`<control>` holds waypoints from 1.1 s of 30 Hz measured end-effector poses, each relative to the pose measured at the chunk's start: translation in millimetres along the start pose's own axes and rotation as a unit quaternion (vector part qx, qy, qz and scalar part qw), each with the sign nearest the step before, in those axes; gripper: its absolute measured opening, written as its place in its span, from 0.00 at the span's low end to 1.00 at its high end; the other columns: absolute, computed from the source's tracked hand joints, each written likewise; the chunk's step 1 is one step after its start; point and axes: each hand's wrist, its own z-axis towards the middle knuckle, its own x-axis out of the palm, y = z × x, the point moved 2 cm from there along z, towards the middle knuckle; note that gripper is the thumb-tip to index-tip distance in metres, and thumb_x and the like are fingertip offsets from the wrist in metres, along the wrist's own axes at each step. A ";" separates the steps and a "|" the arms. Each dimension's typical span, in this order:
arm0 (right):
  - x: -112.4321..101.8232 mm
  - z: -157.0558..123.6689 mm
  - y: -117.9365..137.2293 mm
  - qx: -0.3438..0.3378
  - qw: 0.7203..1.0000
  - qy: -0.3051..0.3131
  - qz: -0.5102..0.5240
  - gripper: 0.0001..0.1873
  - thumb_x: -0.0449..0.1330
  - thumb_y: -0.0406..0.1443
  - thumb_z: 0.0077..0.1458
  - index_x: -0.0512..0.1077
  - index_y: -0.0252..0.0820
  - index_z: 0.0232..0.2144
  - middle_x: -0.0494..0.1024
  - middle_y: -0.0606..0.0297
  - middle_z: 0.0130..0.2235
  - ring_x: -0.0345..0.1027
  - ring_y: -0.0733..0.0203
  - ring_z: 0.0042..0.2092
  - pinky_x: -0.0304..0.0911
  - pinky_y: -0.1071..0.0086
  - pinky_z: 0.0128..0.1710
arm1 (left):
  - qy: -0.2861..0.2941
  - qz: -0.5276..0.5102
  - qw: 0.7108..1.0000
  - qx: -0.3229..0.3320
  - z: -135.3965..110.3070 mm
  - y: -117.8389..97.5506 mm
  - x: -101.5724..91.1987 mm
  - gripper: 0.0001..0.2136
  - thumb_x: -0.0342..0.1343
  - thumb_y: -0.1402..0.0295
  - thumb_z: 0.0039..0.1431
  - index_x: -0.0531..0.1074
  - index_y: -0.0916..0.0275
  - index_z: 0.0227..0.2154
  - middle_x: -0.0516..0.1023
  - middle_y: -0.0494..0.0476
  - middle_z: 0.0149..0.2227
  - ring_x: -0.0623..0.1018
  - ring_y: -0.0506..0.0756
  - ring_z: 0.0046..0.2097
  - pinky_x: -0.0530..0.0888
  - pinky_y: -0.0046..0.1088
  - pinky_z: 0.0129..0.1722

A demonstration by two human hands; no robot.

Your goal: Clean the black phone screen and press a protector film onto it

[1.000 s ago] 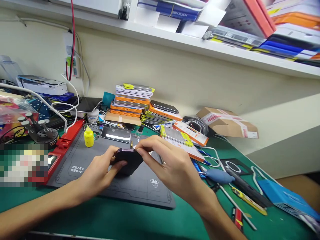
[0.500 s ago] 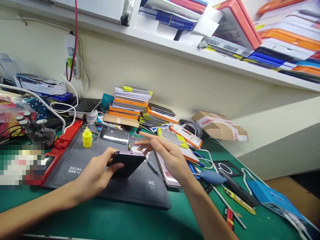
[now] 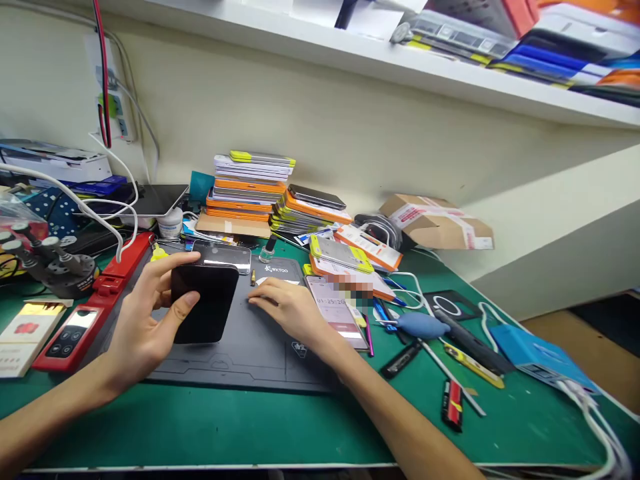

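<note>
My left hand point(image 3: 145, 320) is closed around a smartphone point(image 3: 205, 303), thumb on its dark face and fingers along the left and top edges. The phone is tipped up above the grey work mat point(image 3: 225, 373). To its right, my right hand point(image 3: 293, 310) is low over the mat, palm down, fingers curled together. Whatever those fingers hold, if anything, is hidden beneath them. Just beyond them a small brass-coloured piece point(image 3: 253, 277) stands on the mat. Behind the held phone lies another phone point(image 3: 223, 257), and a small glass bottle point(image 3: 267, 250) with a black cap is nearby.
A red device point(image 3: 75, 340) runs along the mat's left edge, beside a screwdriver holder point(image 3: 55, 263). On the right are a phone with a lit screen point(image 3: 335, 313), a blue air blower point(image 3: 420, 325) and a yellow cutter point(image 3: 473, 367). Stacked boxes point(image 3: 247, 193) stand behind.
My left hand has moved left and turned the phone so its dark face shows more. My right hand has dropped from beside the phone to the mat, its fingers curling in. The view has shifted.
</note>
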 end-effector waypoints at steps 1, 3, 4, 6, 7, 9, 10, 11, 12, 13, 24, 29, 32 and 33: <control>3.4 0.2 2.3 -0.003 1.000 0.007 0.000 0.10 0.61 0.41 0.74 0.84 0.50 0.44 0.86 0.62 0.45 0.80 0.56 0.48 0.70 0.65 0.48 | 0.002 0.004 1.000 0.004 -1.5 -0.5 1.4 0.20 0.62 0.67 0.71 0.71 0.50 0.63 0.81 0.50 0.42 0.80 0.49 0.37 0.78 0.22 0.37; 9.7 0.4 7.1 0.003 1.000 0.012 -0.003 0.11 0.61 0.41 0.74 0.85 0.50 0.44 0.85 0.63 0.45 0.80 0.56 0.48 0.70 0.64 0.49 | 0.009 0.001 1.000 0.007 -3.9 -1.1 4.0 0.19 0.62 0.68 0.71 0.72 0.51 0.61 0.81 0.49 0.40 0.80 0.48 0.36 0.77 0.22 0.36; 12.3 0.6 9.6 0.009 1.000 0.011 -0.006 0.11 0.62 0.41 0.74 0.85 0.50 0.44 0.85 0.62 0.45 0.79 0.56 0.48 0.70 0.64 0.48 | 0.014 -0.004 1.000 0.005 -4.8 -1.1 5.0 0.18 0.62 0.68 0.70 0.72 0.52 0.61 0.82 0.49 0.40 0.81 0.49 0.36 0.77 0.22 0.35; 16.4 0.9 14.5 0.025 1.000 0.011 -0.011 0.10 0.63 0.40 0.73 0.85 0.50 0.42 0.85 0.62 0.45 0.79 0.56 0.47 0.69 0.64 0.46 | 0.026 -0.011 1.000 0.000 -6.0 -0.9 5.9 0.17 0.61 0.68 0.71 0.72 0.53 0.60 0.83 0.51 0.41 0.82 0.50 0.37 0.77 0.23 0.36; 17.7 1.1 16.9 0.033 0.999 0.012 -0.013 0.10 0.63 0.40 0.72 0.85 0.50 0.41 0.84 0.62 0.45 0.79 0.56 0.47 0.68 0.64 0.44 | 0.027 -0.014 1.000 -0.001 -6.4 -0.9 5.4 0.17 0.61 0.68 0.71 0.72 0.53 0.60 0.83 0.51 0.41 0.82 0.50 0.38 0.77 0.23 0.36; 19.3 1.6 21.3 0.051 0.998 0.013 -0.015 0.10 0.64 0.39 0.72 0.84 0.49 0.38 0.84 0.63 0.43 0.78 0.56 0.45 0.66 0.65 0.41 | 0.019 -0.019 1.000 -0.001 -6.3 -0.9 3.0 0.18 0.61 0.68 0.71 0.72 0.52 0.61 0.84 0.51 0.43 0.83 0.50 0.38 0.77 0.22 0.36; 19.7 2.0 23.0 0.061 0.998 0.012 -0.015 0.10 0.64 0.39 0.71 0.83 0.48 0.37 0.83 0.63 0.42 0.77 0.56 0.44 0.65 0.65 0.40 | 0.012 -0.023 1.000 -0.001 -5.9 -1.0 1.5 0.18 0.62 0.67 0.72 0.71 0.51 0.61 0.84 0.51 0.44 0.83 0.50 0.39 0.77 0.22 0.36; 20.2 2.5 24.3 0.070 0.997 0.011 -0.014 0.09 0.65 0.38 0.71 0.82 0.48 0.36 0.83 0.63 0.42 0.77 0.57 0.44 0.64 0.65 0.39 | 0.005 -0.027 1.000 -0.001 -5.2 -1.2 0.1 0.18 0.62 0.67 0.71 0.71 0.51 0.61 0.84 0.51 0.45 0.83 0.50 0.40 0.77 0.21 0.36; 20.7 3.1 25.0 0.078 0.997 0.010 -0.012 0.09 0.65 0.37 0.70 0.82 0.47 0.35 0.83 0.63 0.41 0.76 0.57 0.43 0.64 0.65 0.39 | -0.001 -0.031 1.000 -0.002 -4.3 -1.4 -1.0 0.18 0.63 0.67 0.71 0.71 0.51 0.61 0.84 0.51 0.46 0.83 0.50 0.41 0.77 0.21 0.36; 21.4 3.8 25.2 0.083 0.996 0.009 -0.009 0.08 0.65 0.37 0.70 0.81 0.45 0.35 0.83 0.63 0.41 0.76 0.57 0.43 0.64 0.65 0.39 | -0.005 -0.033 0.999 -0.006 -3.3 -1.5 -1.6 0.18 0.63 0.66 0.71 0.71 0.51 0.61 0.84 0.51 0.47 0.83 0.50 0.41 0.77 0.21 0.36; -52.4 4.8 64.8 -0.017 0.986 -0.136 0.100 0.11 0.56 0.39 0.76 0.77 0.46 0.42 0.83 0.61 0.43 0.78 0.56 0.45 0.73 0.61 0.47 | 0.047 -0.014 0.998 0.045 -12.6 -4.7 10.5 0.20 0.60 0.74 0.71 0.70 0.48 0.62 0.83 0.47 0.44 0.83 0.46 0.39 0.78 0.17 0.39; -81.2 14.0 119.4 -0.168 0.972 -0.144 0.074 0.06 0.60 0.32 0.74 0.75 0.46 0.42 0.82 0.64 0.43 0.77 0.60 0.42 0.72 0.66 0.42 | 0.061 -0.027 0.995 0.069 -18.3 -5.4 10.3 0.25 0.58 0.76 0.73 0.66 0.46 0.66 0.84 0.48 0.48 0.85 0.46 0.44 0.79 0.17 0.43; -73.5 21.1 127.9 -0.193 0.974 -0.104 0.048 0.07 0.57 0.31 0.76 0.74 0.44 0.43 0.81 0.63 0.44 0.77 0.62 0.40 0.71 0.68 0.38 | 0.064 -0.045 0.994 0.074 -19.4 -5.7 11.0 0.25 0.58 0.76 0.73 0.65 0.46 0.66 0.84 0.48 0.46 0.86 0.47 0.46 0.79 0.16 0.44; -70.6 22.2 127.7 -0.196 0.974 -0.100 0.044 0.07 0.57 0.31 0.76 0.74 0.44 0.43 0.81 0.63 0.44 0.77 0.63 0.40 0.71 0.69 0.38 | 0.066 -0.051 0.994 0.076 -19.5 -5.4 11.5 0.24 0.58 0.76 0.73 0.65 0.46 0.66 0.84 0.49 0.48 0.86 0.48 0.48 0.80 0.16 0.45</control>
